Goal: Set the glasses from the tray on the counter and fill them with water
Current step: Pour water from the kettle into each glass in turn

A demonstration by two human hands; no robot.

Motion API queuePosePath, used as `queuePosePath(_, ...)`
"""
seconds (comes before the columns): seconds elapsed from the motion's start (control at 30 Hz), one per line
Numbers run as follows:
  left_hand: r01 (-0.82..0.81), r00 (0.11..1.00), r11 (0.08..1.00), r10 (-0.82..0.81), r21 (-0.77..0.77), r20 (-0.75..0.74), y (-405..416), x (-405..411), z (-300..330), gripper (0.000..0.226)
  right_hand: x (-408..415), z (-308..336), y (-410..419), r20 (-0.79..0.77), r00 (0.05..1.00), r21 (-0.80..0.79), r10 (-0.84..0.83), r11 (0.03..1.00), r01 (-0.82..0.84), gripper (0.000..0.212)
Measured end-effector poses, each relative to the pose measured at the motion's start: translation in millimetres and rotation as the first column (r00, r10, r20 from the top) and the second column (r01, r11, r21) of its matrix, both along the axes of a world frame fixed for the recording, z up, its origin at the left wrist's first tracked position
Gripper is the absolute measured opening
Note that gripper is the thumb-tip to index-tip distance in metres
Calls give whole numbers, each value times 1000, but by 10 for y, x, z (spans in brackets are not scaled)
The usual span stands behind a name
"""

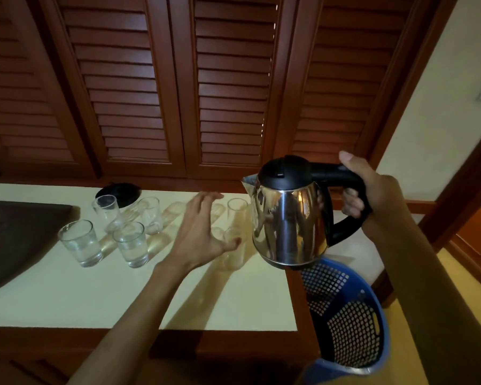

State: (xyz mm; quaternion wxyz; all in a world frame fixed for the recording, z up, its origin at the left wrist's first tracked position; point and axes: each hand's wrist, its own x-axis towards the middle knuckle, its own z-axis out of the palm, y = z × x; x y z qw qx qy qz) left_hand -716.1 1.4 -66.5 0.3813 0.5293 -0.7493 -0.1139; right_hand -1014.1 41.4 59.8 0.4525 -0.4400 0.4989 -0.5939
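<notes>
The right hand [372,195] has its grip wrapped round the black handle of a steel kettle [289,218], thumb laid along the top, and holds the kettle in the air above the right end of the desk [95,295], spout pointing toward nine o'clock. The kettle's lid is down.

The left hand [203,234] hangs flat over the desk with its fingers spread and straight, gripping nothing. Its thumb lies close to a glass [233,251] at about four o'clock from the palm; whether it touches I cannot tell, since the glass is faint and partly hidden. Another glass [238,215] stands just at nine o'clock of the kettle's body, behind the fingertips.

Further toward nine o'clock on the desk stand four more glasses. The two nearer ones, the near-left glass [79,243] and the near-middle glass [131,243], hold water. Behind them, toward twelve o'clock, the back-left glass [107,212] and back-right glass [150,215] look empty. The black kettle base [118,191] sits just behind those two, against the louvred wooden doors [178,79].

A dark tray [17,240] lies at the desk's left end, just beside the near-left glass. A blue perforated basket [345,315] stands below the kettle, off the desk's right edge.
</notes>
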Motion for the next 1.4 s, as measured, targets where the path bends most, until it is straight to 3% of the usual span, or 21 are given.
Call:
queuePosePath(0.1,12,995,984,6,179,-101,-32,-357,-159,99,-163,-17,-56,-8,1000,-29,25,999,-26,38)
queuePosePath(0.2,-93,955,964,157,249,-250,-98,-613,-423,96,-269,-27,-108,-3,997,-62,79,995,-79,31)
queuePosePath(0.43,-220,771,902,395,372,-500,-115,-862,-742,61,-373,-37,-303,-135,985,-44,109,992,-116,41)
queuePosePath(0.57,-201,806,893,385,404,-450,-76,-925,-862,43,-373,-56,-405,-218,963,-40,160,984,-172,44)
queuePosePath(0.67,-224,822,882,399,414,-405,-61,-939,-846,34,-358,-48,-516,-340,921,-40,193,975,-219,58)
queuePosePath(0.73,-245,840,872,409,423,-357,-35,-944,-782,35,-340,-20,-579,-435,873,-44,221,963,-266,66)
queuePosePath(0.87,-268,861,870,409,415,-301,30,-945,-656,37,-246,44,-691,-641,725,-50,252,929,-367,55)
queuePosePath(1.1,-321,904,885,392,338,-169,98,-1044,-531,42,-122,169,-818,-791,574,-72,212,899,-431,73)
queuePosePath(1.4,-236,898,902,344,362,-272,69,-1068,-552,38,-13,401,-787,-896,420,-87,146,869,-487,76)
